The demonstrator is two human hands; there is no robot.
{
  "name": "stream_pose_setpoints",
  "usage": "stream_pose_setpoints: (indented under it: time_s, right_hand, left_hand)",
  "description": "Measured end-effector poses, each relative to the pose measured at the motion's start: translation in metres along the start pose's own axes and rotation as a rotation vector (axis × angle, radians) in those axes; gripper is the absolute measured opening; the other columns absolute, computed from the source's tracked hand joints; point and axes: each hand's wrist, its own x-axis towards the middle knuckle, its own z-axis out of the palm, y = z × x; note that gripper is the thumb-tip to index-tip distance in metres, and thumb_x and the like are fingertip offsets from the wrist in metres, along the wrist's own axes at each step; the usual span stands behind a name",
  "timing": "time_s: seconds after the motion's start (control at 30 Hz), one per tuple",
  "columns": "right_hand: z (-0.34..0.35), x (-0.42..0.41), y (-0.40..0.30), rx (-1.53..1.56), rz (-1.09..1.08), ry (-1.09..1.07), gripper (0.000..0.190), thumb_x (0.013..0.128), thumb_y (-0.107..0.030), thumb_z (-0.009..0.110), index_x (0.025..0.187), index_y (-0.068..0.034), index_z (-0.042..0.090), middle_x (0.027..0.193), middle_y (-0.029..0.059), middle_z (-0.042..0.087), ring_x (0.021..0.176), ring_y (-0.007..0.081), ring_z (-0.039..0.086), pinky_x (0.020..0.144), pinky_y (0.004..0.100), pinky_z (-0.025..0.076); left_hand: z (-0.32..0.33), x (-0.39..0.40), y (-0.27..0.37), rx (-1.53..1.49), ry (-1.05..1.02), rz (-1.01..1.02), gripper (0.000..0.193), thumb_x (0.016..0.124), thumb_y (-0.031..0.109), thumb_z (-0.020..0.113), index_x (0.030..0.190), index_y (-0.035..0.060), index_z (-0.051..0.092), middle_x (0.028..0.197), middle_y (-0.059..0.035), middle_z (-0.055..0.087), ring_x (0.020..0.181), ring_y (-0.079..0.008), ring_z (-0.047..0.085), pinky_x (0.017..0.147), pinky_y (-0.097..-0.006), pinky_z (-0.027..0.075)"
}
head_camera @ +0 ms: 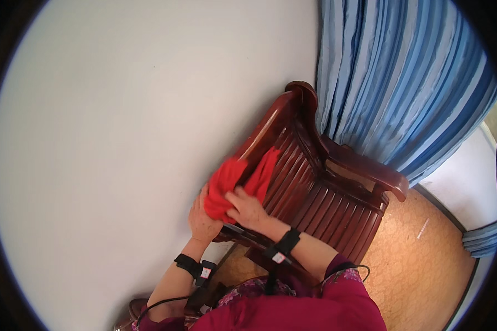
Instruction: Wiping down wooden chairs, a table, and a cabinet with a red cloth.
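Observation:
A red cloth (227,186) lies over the top rail and upper backrest of a dark red-brown slatted wooden chair (335,211). My left hand (205,217) holds the cloth's left edge at the near end of the top rail, beside the wall. My right hand (247,209) is on the cloth's lower right part, its fingers bent into the fabric and slightly blurred. One end of the cloth hangs over the backrest slats. Both wrists wear black straps with small devices and cables.
A white wall (107,124) runs close behind the chair's back. Blue striped curtains (389,74) hang beyond its far armrest (356,165). Tan patterned floor (418,256) shows at the right. Part of another brown glossy piece of furniture stands at the lower left.

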Motion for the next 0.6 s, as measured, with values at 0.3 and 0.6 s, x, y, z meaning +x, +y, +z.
stream_pose_setpoints:
  time_s: [0.3, 0.6]
  right_hand:
    - [-0.034, -0.075, -0.011, 1.013, 0.303, -0.009, 0.045, 0.086, -0.002, 0.052, 0.131, -0.003, 0.044, 0.116, 0.0002, 0.055, 0.107, 0.0086, 0.049, 0.094, 0.026, 0.04]
    - [-0.052, -0.134, 0.019, 0.458, 0.588, -0.102, 0.046, 0.085, -0.017, 0.061, 0.127, -0.004, 0.048, 0.12, 0.0029, 0.053, 0.105, 0.0151, 0.053, 0.092, 0.0324, 0.041]
  left_hand:
    - [-0.01, -0.073, 0.06, -0.328, -0.241, 0.227, 0.088, 0.068, 0.02, 0.077, 0.139, 0.0048, 0.028, 0.132, -0.0213, 0.043, 0.121, -0.0336, 0.045, 0.097, -0.0412, 0.04]
    - [0.034, -0.095, 0.061, -0.772, -0.563, -0.27, 0.05, 0.079, 0.022, 0.068, 0.121, 0.005, 0.048, 0.099, -0.0144, 0.066, 0.093, -0.0237, 0.065, 0.08, -0.0319, 0.049]
